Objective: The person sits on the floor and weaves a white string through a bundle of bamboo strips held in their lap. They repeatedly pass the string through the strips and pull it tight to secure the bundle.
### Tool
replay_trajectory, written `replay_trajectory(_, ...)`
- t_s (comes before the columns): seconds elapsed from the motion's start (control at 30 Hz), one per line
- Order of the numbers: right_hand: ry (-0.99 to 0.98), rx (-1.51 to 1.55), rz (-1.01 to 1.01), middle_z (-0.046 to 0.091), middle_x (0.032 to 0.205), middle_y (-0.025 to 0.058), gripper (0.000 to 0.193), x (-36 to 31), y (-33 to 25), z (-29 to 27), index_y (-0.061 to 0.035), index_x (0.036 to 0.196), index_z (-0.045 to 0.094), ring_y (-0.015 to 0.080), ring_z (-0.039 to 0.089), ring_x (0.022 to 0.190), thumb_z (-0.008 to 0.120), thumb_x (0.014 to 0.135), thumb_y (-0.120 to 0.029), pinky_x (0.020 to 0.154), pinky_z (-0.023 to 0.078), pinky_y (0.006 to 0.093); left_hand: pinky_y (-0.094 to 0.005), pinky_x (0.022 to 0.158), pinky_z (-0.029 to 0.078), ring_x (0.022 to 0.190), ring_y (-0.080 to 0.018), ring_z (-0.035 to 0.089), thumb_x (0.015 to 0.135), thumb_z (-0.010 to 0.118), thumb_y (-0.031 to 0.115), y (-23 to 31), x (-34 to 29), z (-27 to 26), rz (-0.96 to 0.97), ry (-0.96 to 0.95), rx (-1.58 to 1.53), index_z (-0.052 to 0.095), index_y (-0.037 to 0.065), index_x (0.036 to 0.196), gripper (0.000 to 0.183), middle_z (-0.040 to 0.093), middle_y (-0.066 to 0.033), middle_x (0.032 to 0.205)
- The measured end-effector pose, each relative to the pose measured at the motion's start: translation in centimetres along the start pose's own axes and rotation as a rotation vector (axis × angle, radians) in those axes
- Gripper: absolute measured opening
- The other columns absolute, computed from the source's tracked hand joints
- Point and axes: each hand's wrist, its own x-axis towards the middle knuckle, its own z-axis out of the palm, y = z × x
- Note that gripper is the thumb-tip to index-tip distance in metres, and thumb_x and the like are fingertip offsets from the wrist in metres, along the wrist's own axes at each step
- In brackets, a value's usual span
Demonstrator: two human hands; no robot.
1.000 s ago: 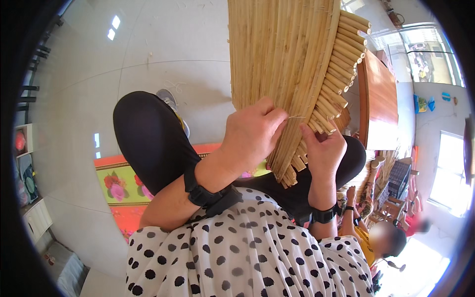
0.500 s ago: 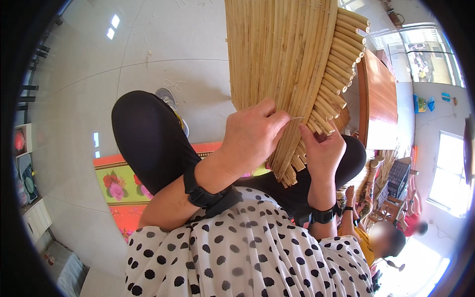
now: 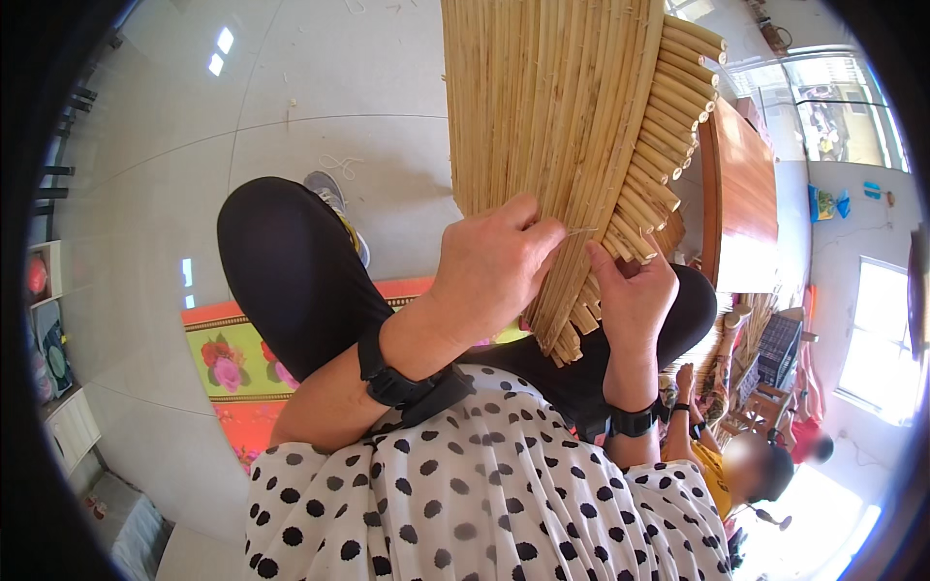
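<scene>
Reed mat (image 3: 552, 126) stood upright in front of the person, filling the top centre, its stepped cut ends running down the right edge to a ragged lower corner above the lap. Open tiled floor (image 3: 291, 126) lay to the left and behind the mat; the right side was tighter, with a wooden door (image 3: 741, 194) just beside the reed ends. Left hand (image 3: 489, 266) lay knuckles-up against the mat's lower front, fingers (image 3: 518, 215) curled and pinched narrow on a thin needle (image 3: 579, 230) poking toward the right. Right hand (image 3: 635, 295) was palm-in behind the lower reed ends, fingers closed around a few reeds, thumb up. Both wrists wore black bands, forearms rising from the polka-dot top. Floral mat (image 3: 228, 358) lay on the floor under the crossed legs. Another person (image 3: 717, 465) sat low right, close by.
</scene>
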Motion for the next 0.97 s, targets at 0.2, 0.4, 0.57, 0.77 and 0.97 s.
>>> replay_trajectory(0.2,-0.05,0.03,0.057,0.074,0.095,0.0053,0.031,0.0,0.0,0.0,0.0048,0.114,0.068,0.0078,0.066,0.081,0.077,0.085,-0.001,0.071,0.054,0.0231,-0.0374,0.053,0.048,0.062,-0.0277,0.061,0.078,0.078,0.007,-0.1,-0.2,0.0,-0.002,-0.01,0.005,0.072,0.01,0.089,0.013,0.053,-0.0067,0.074)
replay_trajectory(0.4,-0.056,0.072,0.052,0.074,0.097,0.0056,0.032,-0.1,-0.2,0.1,0.0048,0.116,0.067,0.0081,0.066,0.083,0.077,0.086,0.0,0.073,0.055,0.0235,-0.0378,0.053,0.048,0.062,-0.0277,0.061,0.078,0.078,0.008,-0.1,-0.2,-0.1,-0.005,-0.013,0.013,0.072,0.01,0.089,0.012,0.053,-0.0066,0.074)
replay_trajectory(0.57,-0.01,0.069,-0.011,0.076,0.082,0.0088,0.037,0.0,0.4,0.1,0.0075,0.111,0.067,0.0055,0.067,0.072,0.082,0.08,-0.007,0.064,0.054,0.0229,-0.038,0.054,0.048,0.062,-0.0278,0.061,0.078,0.077,0.006,-0.1,-0.1,-0.1,0.006,-0.032,0.013,0.072,0.01,0.088,0.012,0.054,-0.0066,0.076)
replay_trajectory(0.77,-0.045,-0.001,-0.038,0.074,0.08,0.0148,0.034,-0.9,-0.1,0.8,0.0051,0.108,0.068,0.0118,0.071,0.071,0.08,0.08,-0.009,0.065,0.055,0.0265,-0.036,0.054,0.048,0.063,-0.0271,0.062,0.078,0.077,0.003,-0.6,-0.4,-1.6,0.007,-0.111,0.035,0.071,0.007,0.09,0.014,0.059,-0.0069,0.078)
replay_trajectory(0.97,-0.114,0.113,-0.245,0.074,0.095,0.0163,0.032,-2.2,-0.2,1.8,-0.0036,0.111,0.069,0.0244,0.074,0.08,0.076,0.081,-0.012,0.072,0.058,0.0311,-0.0345,0.055,0.049,0.063,-0.0227,0.064,0.081,0.076,0.004,-1.1,-1.3,-4.0,-0.031,-0.147,0.044,0.074,0.007,0.097,0.016,0.061,-0.0107,0.078)
